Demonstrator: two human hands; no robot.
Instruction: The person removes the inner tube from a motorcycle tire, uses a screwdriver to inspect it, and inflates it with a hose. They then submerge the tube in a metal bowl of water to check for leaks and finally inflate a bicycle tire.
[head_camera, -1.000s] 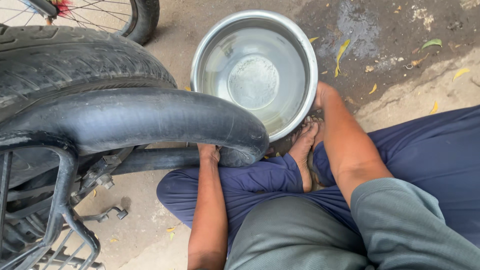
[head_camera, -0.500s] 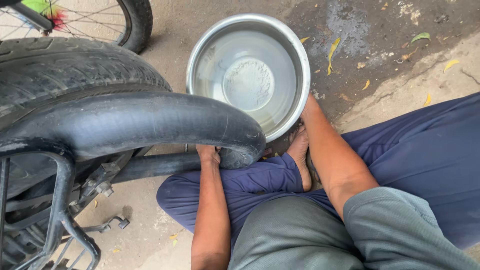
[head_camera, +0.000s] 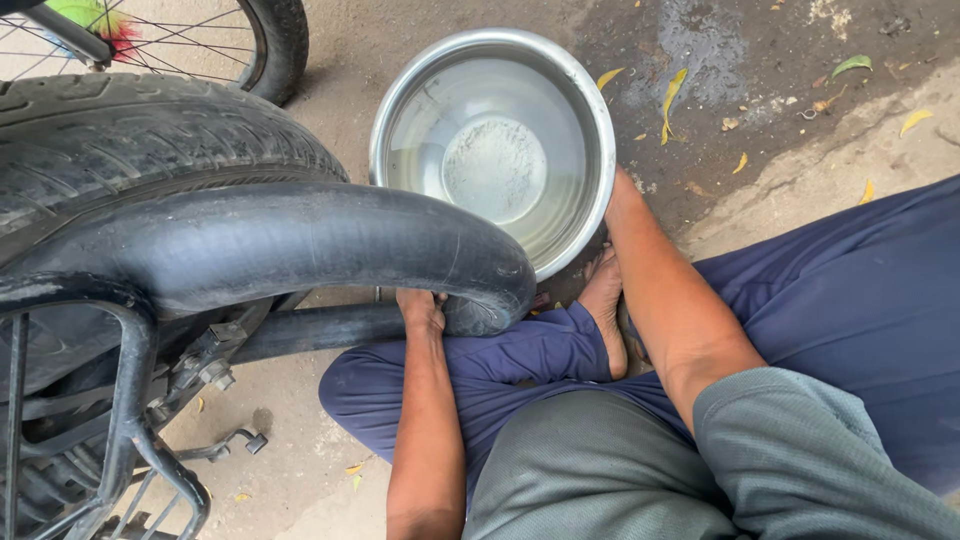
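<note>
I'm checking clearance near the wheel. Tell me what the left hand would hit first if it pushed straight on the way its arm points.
The left hand already touches the black inner tube. Straight on, it meets that tube first; the steel bowl lies beyond, though depth is unclear.

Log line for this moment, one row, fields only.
left hand: gripping inner tube | right hand: hidden behind steel bowl | bowl: on ground, holds water | tyre: left of the bowl
</note>
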